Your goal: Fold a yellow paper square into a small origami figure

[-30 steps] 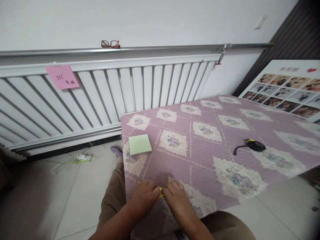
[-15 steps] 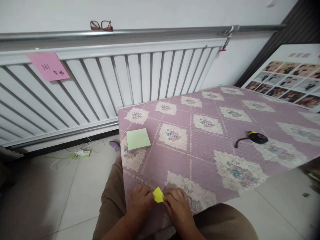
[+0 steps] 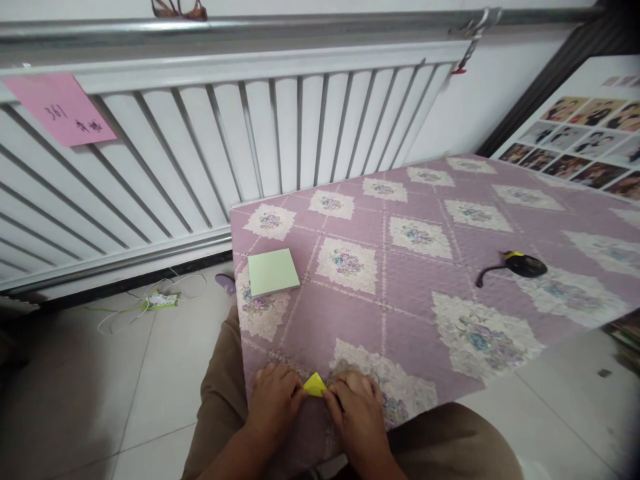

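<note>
A small piece of yellow paper (image 3: 315,385) lies at the near edge of the cloth-covered table, folded into a triangle with its tip pointing away from me. My left hand (image 3: 277,400) pinches its left corner. The right corner is gripped between the thumb and fingers of my right hand (image 3: 356,407). Beyond my left hand, a pale green pad of square paper (image 3: 273,272) rests near the table's left edge.
The table wears a purple floral cloth (image 3: 350,320). A black and yellow tape measure (image 3: 525,265) with a strap lies at the right. Behind stands a white radiator (image 3: 260,133) with a pink note (image 3: 63,110). A photo board (image 3: 580,133) leans at the far right.
The yellow paper's near corner has been folded over, turning its diamond shape into a triangle. Both hands still hold its sides. The camera view has tilted slightly downward.
</note>
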A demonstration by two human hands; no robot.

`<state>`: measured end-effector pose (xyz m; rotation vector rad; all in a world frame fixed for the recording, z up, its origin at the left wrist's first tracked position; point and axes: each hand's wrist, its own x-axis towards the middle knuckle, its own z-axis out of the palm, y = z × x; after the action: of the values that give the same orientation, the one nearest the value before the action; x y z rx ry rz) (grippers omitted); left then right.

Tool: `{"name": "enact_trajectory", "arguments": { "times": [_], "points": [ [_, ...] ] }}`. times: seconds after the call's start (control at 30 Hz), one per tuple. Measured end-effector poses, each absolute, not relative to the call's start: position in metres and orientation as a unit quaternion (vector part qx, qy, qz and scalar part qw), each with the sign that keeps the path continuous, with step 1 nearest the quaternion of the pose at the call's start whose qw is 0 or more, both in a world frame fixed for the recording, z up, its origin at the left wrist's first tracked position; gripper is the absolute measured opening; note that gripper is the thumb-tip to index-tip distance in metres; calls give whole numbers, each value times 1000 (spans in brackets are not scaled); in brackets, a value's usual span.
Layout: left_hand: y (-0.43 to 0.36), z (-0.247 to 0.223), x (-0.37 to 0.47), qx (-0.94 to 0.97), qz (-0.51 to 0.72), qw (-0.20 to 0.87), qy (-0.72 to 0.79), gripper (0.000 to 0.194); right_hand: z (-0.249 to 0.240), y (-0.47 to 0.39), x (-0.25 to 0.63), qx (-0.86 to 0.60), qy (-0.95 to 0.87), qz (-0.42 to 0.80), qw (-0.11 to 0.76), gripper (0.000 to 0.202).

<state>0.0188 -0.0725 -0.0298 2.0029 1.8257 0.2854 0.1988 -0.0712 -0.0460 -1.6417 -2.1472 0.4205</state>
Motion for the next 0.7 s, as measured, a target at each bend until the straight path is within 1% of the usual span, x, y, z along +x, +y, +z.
{"name": "enact_trajectory", "arguments": {
  "times": [0.33, 0.7],
  "points": [
    [-64, -27, 23, 729, 6, 193, 657, 16, -40, -69, 188, -639, -733, 147, 183, 16],
    [-58, -30, 21, 747, -25, 185, 638, 15, -45, -67, 188, -644, -725, 153, 191, 19]
  ]
}}
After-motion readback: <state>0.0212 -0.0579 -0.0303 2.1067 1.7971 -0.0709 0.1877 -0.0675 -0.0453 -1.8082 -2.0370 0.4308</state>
